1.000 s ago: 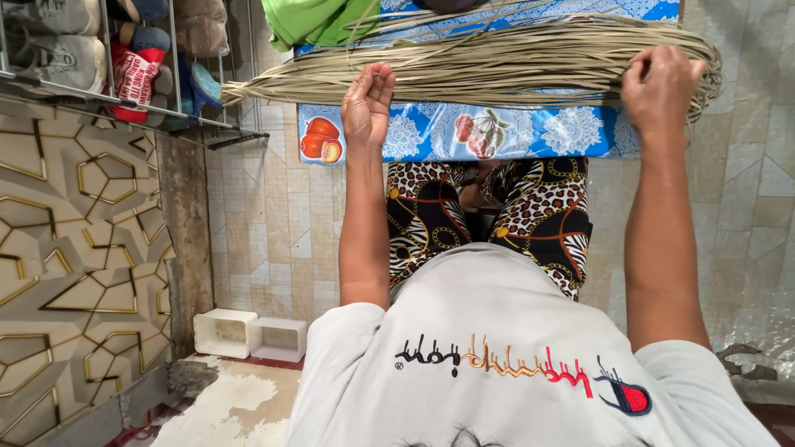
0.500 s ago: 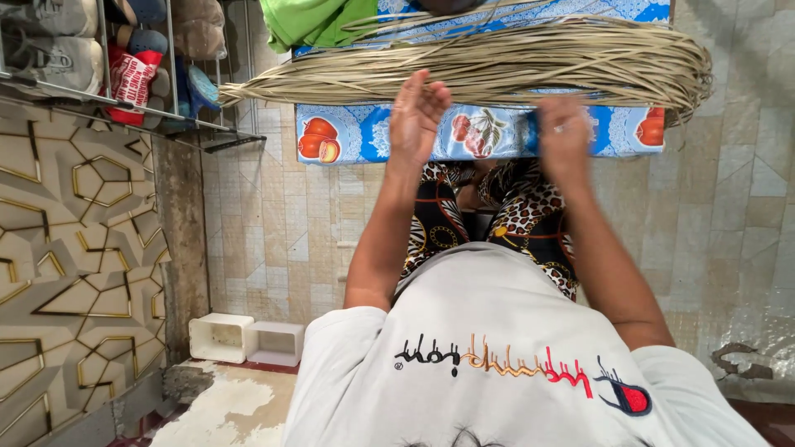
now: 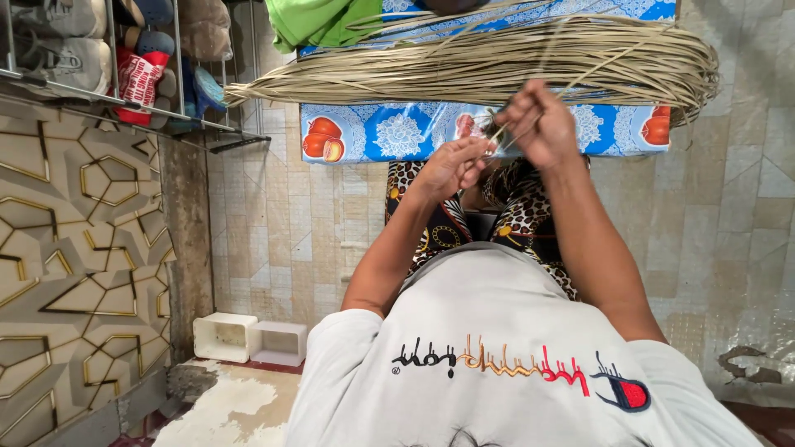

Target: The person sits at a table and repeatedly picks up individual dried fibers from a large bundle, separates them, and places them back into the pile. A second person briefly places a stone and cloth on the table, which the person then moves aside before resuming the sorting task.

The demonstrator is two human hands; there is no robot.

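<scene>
Now both hands have come in from the ends of the reed bundle (image 3: 497, 62) & meet at the middle, above the lap; a sec ago they were spread wide, palms flat on the bundle, left near its tapered end, right near the looped end; half a sec ago they were already closing in. Left hand (image 3: 451, 165) has fingers pinched shut on a thin strand (image 3: 530, 91) pulled off the bundle; right hand (image 3: 538, 124) is curled shut round the same strand a bit higher, knuckles up; the two hands nearly touch. My read: smoothing or spreading the bundle is over, work has moved to picking out a single strand. Bundle itself lies across the blue patterned cloth (image 3: 397, 132), well spread side to side, just beyond the hands; green cloth (image 3: 323, 21) sits near its upper left; shoe rack (image 3: 108, 58) stands off to the left, against the tiled wall (image 3: 281, 215); white boxes (image 3: 248, 338) on the floor below.
</scene>
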